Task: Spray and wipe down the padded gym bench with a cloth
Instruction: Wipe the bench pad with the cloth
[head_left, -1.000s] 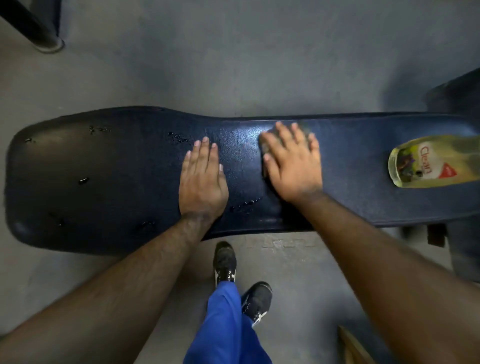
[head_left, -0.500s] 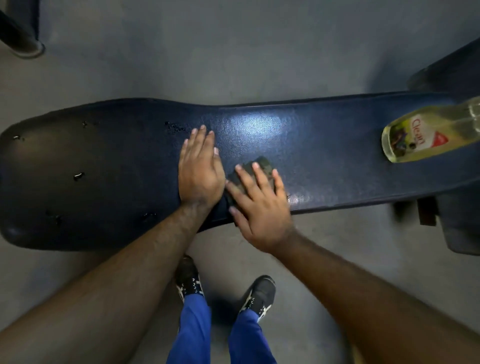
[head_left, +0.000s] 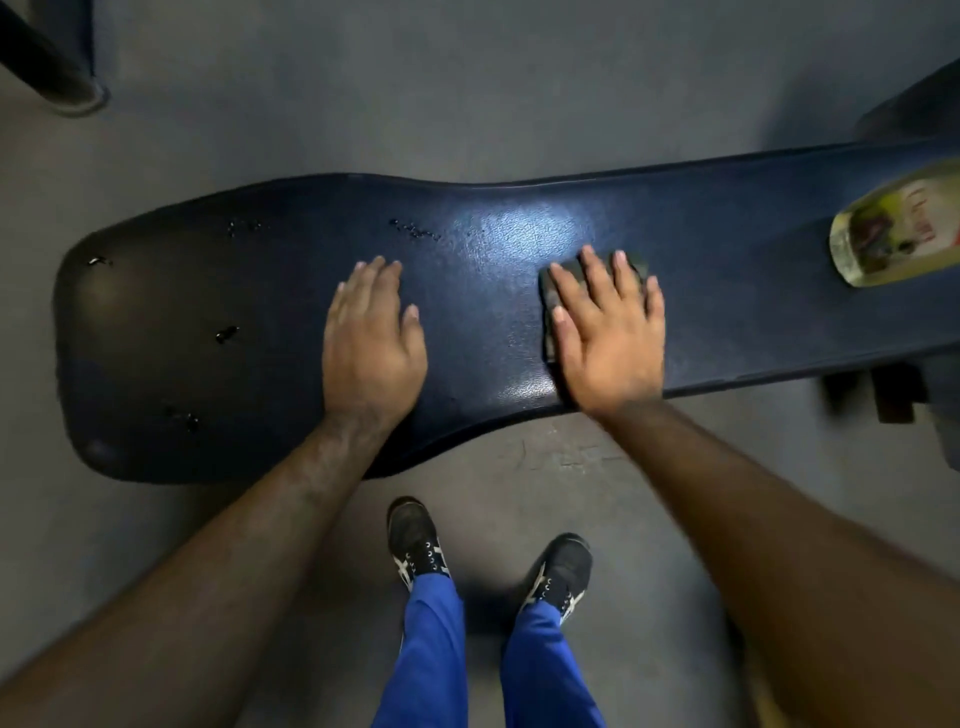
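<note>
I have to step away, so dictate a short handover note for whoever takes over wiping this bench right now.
Left hand: flat and open on the dark blue padded bench, holding nothing.
Right hand: pressed flat on the small dark cloth at mid-bench.
The yellow cleaner bottle lies on the bench's right end.
Done: spraying; the middle looks wiped.
Left: droplets remain on the wide left end; wipe there.
</note>
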